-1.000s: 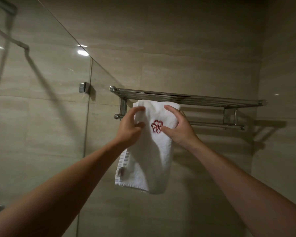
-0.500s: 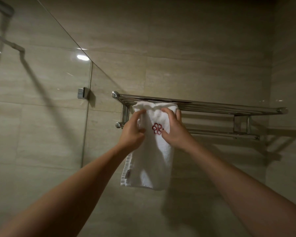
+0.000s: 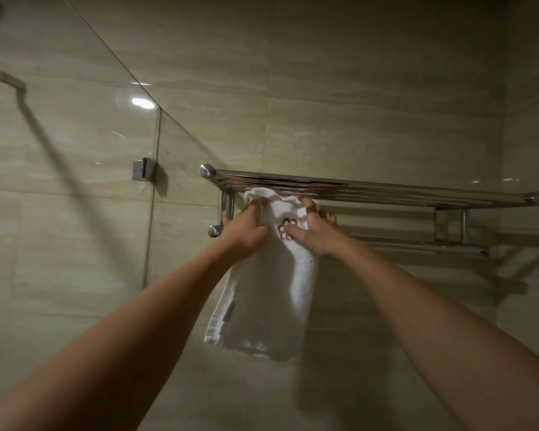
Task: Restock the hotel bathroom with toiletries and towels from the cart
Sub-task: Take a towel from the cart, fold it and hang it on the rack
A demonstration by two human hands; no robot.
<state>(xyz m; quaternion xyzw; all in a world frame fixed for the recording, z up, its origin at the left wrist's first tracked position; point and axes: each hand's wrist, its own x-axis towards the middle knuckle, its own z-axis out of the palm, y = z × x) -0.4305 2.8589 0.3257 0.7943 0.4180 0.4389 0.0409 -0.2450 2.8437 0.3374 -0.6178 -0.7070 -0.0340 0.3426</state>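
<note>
A white hand towel [image 3: 271,293] with a red embroidered emblem hangs at the left end of a chrome towel rack [image 3: 386,188] on the tiled wall. Its top is bunched just under the rack's upper shelf, and its lower part dangles free. My left hand [image 3: 243,233] grips the towel's upper left part, fingertips dug into the cloth near the top. My right hand [image 3: 316,233] holds the upper right edge, thumb on the front beside the emblem and some fingers behind the cloth. The rack's lower bar [image 3: 417,245] runs out to the right, bare.
A glass shower panel [image 3: 75,181] stands to the left, fixed to the wall by a chrome clamp [image 3: 139,169]. Beige tiled walls close in behind and at the right, where they meet in a corner.
Both hands have slid up the towel toward the rack's shelf, bunching its top. The view has shifted so the rack sits lower and more to the right.
</note>
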